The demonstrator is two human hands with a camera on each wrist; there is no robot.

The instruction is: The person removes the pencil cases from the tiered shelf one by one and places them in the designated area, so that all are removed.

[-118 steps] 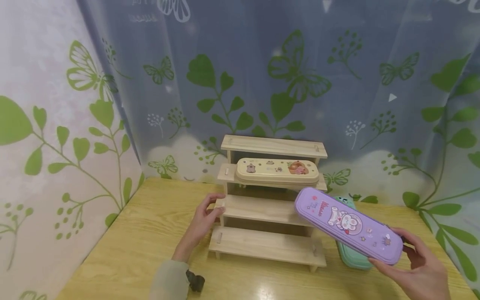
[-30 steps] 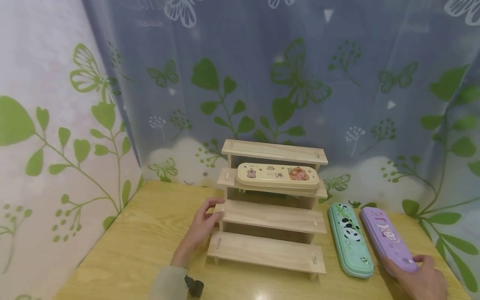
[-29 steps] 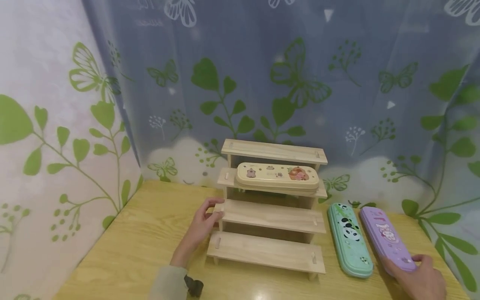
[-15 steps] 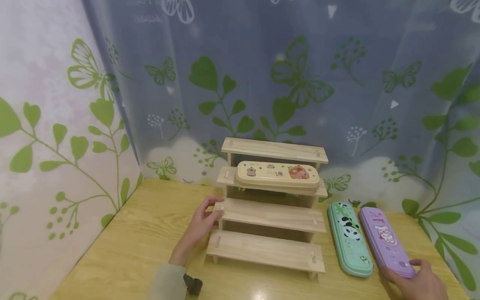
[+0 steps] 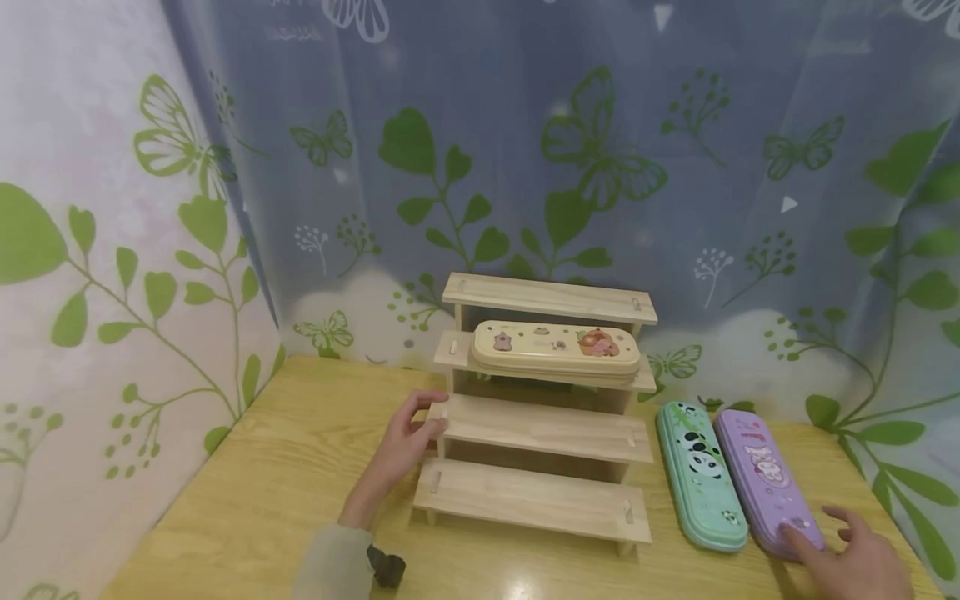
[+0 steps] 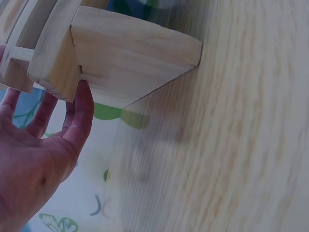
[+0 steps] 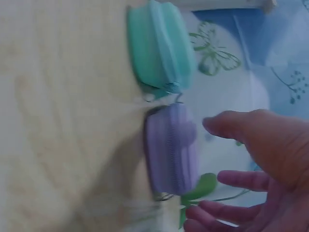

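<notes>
The head view's bottom edge cuts off the right hand (image 5: 862, 562) and the left sleeve (image 5: 333, 562), and the print on the purple pencil case (image 5: 768, 483) is too small to read. The left wrist view crops the wooden shelf (image 6: 133, 46) and left hand (image 6: 36, 157); the right wrist view is blurred.

A plain, pale grey-green left sleeve (image 5: 332, 567) ended just short of the wrist (image 5: 362, 504). A small, lumpy black device (image 5: 387, 568) sat at the sleeve's inner side. The left hand (image 5: 401, 442) and right hand (image 5: 858, 557) were bare; a small spot (image 6: 43, 181) marked the left palm (image 6: 29, 162).
</notes>
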